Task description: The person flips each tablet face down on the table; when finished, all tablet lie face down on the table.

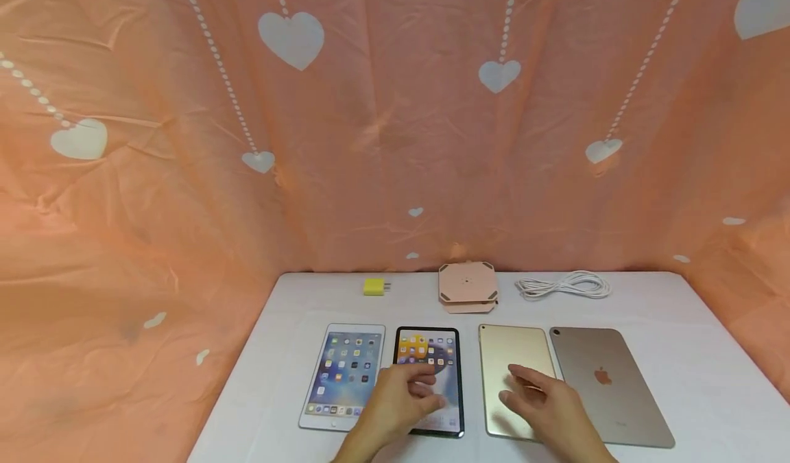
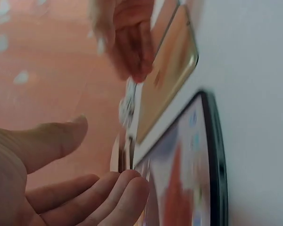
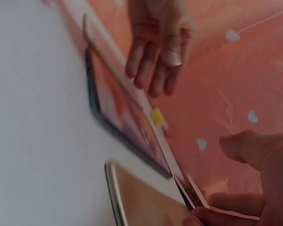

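Observation:
Over the dark-rimmed tablet [image 1: 447,381], whose screen is lit, hovers my left hand [image 1: 401,398], its fingers loosely bent with a gap to the thumb and nothing between them. My right hand [image 1: 546,405] is held the same way above the gold tablet [image 1: 515,350], which lies back side up. In the left wrist view the left thumb and fingers [image 2: 108,197] are spread apart beside the dark-rimmed tablet. To the left lies a white tablet [image 1: 345,374] with a lit screen. A grey tablet [image 1: 623,394] with an apple logo lies face down at the right.
Along the back of the white table [image 1: 247,394] lie a yellow charger plug [image 1: 374,287], a folded pink stand [image 1: 468,283] and a coiled white cable [image 1: 564,286]. Behind them hangs an orange cloth [image 1: 382,120] with white hearts.

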Motion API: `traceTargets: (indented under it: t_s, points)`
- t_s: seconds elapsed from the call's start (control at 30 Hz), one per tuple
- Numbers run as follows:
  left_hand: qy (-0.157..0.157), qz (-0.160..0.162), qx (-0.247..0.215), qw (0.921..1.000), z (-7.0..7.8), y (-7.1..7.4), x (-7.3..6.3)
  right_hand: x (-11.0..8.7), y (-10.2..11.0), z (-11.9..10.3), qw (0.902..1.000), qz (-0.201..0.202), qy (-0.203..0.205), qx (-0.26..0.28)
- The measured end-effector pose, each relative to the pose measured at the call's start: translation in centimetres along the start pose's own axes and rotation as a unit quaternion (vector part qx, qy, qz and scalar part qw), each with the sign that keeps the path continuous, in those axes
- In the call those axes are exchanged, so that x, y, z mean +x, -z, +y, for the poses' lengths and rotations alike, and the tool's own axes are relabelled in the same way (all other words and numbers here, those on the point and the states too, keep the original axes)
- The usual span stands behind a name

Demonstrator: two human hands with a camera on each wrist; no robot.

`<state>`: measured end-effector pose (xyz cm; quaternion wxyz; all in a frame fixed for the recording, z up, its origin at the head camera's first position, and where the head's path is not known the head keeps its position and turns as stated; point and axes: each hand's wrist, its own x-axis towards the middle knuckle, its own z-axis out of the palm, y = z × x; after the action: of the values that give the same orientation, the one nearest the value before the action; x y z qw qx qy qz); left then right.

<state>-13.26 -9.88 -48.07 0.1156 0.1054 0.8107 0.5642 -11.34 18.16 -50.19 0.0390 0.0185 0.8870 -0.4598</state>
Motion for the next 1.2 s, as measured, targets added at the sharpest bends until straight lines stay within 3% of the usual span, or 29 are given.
traceTargets:
  t_s: [0.13, 0.23, 0.37, 0.53, 0.7, 0.9, 1.0, 1.07, 1.13, 1.2]
  points:
    - [0.021, 0.019, -0.015, 0.9995, -1.5, 3.0, -0.8, 0.2, -0.7, -0.6, 0.9904, -0.073, -0.009, 0.117]
    - [0.028, 0.038, 0.006, 0.9989, -2.3, 4.6, -1.1, 0.4, -1.3, -0.7, 0.9826, -0.11, 0.01, 0.149]
    - [0.037, 0.056, 0.052, 0.9964, -2.9, 5.2, -1.1, 0.6, -2.2, -0.8, 0.9782, -0.132, 0.01, 0.16]
    - [0.062, 0.073, 0.112, 0.9891, -3.0, 4.6, -0.9, 1.1, -3.2, -1.4, 0.9786, -0.141, -0.01, 0.149]
    - [0.046, 0.096, 0.157, 0.9818, -2.8, 3.7, -0.8, 1.3, -3.9, -2.1, 0.9782, -0.144, -0.027, 0.147]
    - [0.044, 0.108, 0.205, 0.9717, -2.4, 2.7, -0.4, 1.2, -4.3, -2.2, 0.9751, -0.155, -0.017, 0.158]
    - [0.038, 0.118, 0.219, 0.9678, -2.9, 2.3, -0.1, 1.3, -4.6, -2.3, 0.9747, -0.156, -0.025, 0.158]
    - [0.008, 0.14, 0.247, 0.9588, -4.8, 1.8, 0.6, 1.3, -4.9, -2.4, 0.975, -0.152, -0.03, 0.159]
    - [-0.018, 0.161, 0.267, 0.9499, -5.7, 1.4, 0.8, 1.2, -5.3, -2.5, 0.9765, -0.144, -0.033, 0.157]
    - [-0.053, 0.189, 0.295, 0.9352, -6.7, 0.8, 1.0, 1.2, -5.7, -2.7, 0.9786, -0.13, -0.033, 0.156]
